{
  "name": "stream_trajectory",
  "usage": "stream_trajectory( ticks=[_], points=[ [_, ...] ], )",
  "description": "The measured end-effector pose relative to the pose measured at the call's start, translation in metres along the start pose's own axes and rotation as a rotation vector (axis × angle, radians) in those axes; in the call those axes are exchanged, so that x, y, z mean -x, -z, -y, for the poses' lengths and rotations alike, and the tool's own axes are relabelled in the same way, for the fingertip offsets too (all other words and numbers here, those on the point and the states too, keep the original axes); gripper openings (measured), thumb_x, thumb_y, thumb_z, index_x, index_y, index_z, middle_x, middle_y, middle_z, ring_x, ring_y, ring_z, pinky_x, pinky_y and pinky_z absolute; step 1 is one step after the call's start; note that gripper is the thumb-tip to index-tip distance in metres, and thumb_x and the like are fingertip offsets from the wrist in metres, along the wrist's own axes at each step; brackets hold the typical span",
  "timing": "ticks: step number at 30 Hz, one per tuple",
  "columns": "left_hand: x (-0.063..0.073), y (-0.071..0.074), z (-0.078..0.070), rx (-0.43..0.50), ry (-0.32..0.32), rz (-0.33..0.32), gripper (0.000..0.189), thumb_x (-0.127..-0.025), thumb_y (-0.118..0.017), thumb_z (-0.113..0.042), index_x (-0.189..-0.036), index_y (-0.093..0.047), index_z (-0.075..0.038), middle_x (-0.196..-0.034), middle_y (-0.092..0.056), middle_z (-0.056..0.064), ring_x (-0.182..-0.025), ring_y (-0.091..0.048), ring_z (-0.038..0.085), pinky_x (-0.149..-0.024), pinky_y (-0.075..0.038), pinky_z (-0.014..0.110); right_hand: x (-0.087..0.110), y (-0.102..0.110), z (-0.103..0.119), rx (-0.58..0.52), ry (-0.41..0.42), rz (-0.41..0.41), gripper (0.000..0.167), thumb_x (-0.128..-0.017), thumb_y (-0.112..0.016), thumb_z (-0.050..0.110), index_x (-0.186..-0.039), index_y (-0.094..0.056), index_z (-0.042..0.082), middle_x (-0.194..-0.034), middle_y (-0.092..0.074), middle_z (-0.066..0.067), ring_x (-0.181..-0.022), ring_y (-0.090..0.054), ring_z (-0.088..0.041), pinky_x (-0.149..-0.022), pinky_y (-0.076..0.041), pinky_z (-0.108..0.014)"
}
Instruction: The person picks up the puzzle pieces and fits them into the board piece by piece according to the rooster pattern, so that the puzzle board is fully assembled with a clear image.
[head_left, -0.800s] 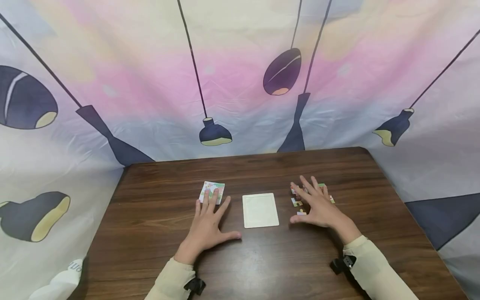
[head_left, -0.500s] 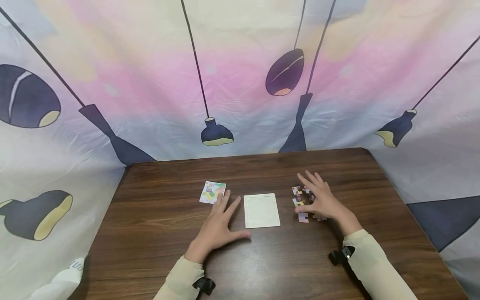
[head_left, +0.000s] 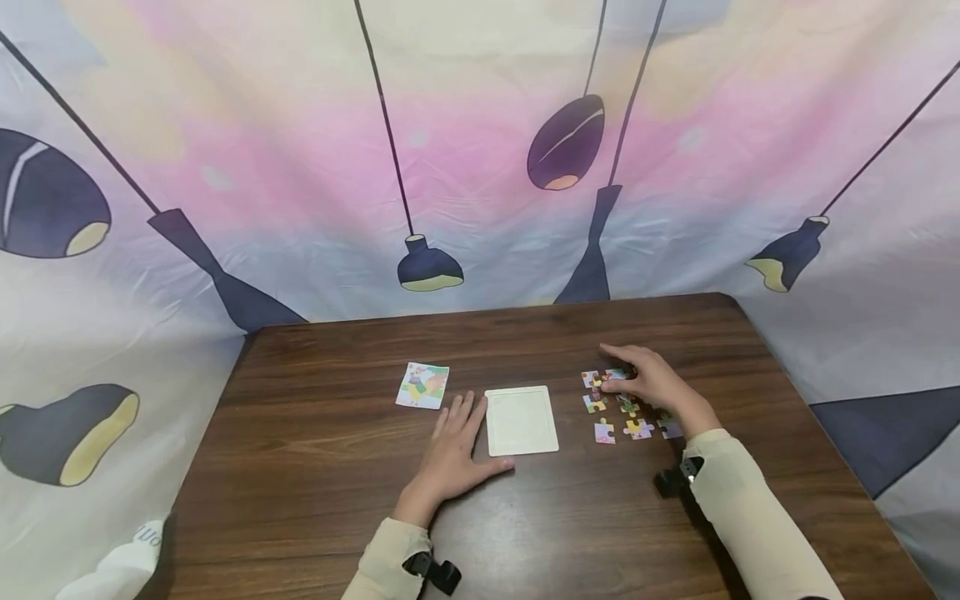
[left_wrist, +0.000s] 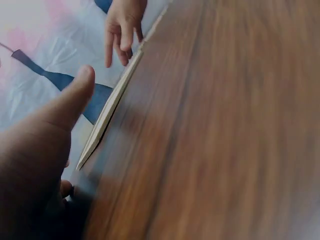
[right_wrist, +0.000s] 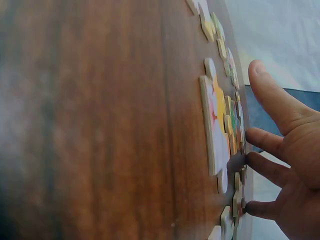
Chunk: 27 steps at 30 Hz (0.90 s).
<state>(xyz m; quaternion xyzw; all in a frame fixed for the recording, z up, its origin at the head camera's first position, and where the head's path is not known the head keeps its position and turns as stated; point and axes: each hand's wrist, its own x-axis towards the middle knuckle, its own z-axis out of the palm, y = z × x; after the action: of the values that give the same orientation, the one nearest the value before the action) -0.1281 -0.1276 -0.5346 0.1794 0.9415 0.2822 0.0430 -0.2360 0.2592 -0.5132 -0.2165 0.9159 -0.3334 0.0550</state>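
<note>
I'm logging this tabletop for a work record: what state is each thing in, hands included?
White board: flat on the table
Picture card: flat, picture side up
Puzzle pieces: spread out, unassembled, some partly hidden
Left hand: fingers extended, beside the white board
Right hand: thumb and fingers apart, over the puzzle pieces; contact unclear
Backdrop cloth: hanging, wrinkled

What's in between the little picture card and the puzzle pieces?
In the head view, a square white board lies between the picture card and the puzzle pieces. Part of the left hand is there too, beside the board's left edge.
</note>
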Motion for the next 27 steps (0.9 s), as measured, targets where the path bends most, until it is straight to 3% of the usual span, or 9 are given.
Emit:
stream_trajectory(
  ticks=[5,13,21,27],
  points=[
    [0.0,-0.003,0.0,-0.005,-0.004,-0.053,0.103,-0.092,-0.066,-0.07,-0.167,-0.031,-0.008,-0.172,-0.024,0.02,-0.161,-0.016,0.039,-0.129,-0.012,0.057,-0.001,-0.001,0.003,0.043,-0.005,0.015,0.065,-0.094,-0.082,0.03,-0.149,-0.06,0.003,-0.148,-0.051,-0.031,-0.139,-0.042,-0.056,-0.111,-0.036,-0.075],
    [0.0,-0.003,0.001,0.006,-0.006,-0.051,0.098,-0.095,-0.064,-0.067,-0.167,-0.031,-0.008,-0.172,-0.025,0.02,-0.161,-0.015,0.038,-0.13,-0.011,0.057,-0.003,-0.005,0.009,0.112,-0.004,0.003,0.044,-0.093,-0.082,0.025,-0.132,-0.074,0.005,-0.143,-0.053,-0.031,-0.135,-0.042,-0.056,-0.111,-0.03,-0.076],
    [0.001,-0.003,0.0,0.008,-0.017,-0.082,0.074,-0.109,-0.053,-0.048,-0.164,-0.035,-0.001,-0.17,-0.029,0.022,-0.16,-0.019,0.039,-0.129,-0.013,0.057,-0.003,-0.008,0.014,0.144,0.013,-0.013,0.034,-0.095,-0.081,0.021,-0.126,-0.077,0.007,-0.136,-0.058,-0.027,-0.13,-0.048,-0.052,-0.109,-0.034,-0.073],
    [-0.003,0.0,0.002,0.018,-0.044,-0.098,0.08,-0.104,-0.062,-0.05,-0.163,-0.038,-0.001,-0.165,-0.036,0.025,-0.155,-0.028,0.045,-0.125,-0.022,0.063,-0.003,-0.013,0.012,0.139,0.03,-0.036,0.025,-0.098,-0.078,0.02,-0.12,-0.078,0.008,-0.128,-0.061,-0.02,-0.124,-0.052,-0.047,-0.106,-0.038,-0.071]
  ],
)
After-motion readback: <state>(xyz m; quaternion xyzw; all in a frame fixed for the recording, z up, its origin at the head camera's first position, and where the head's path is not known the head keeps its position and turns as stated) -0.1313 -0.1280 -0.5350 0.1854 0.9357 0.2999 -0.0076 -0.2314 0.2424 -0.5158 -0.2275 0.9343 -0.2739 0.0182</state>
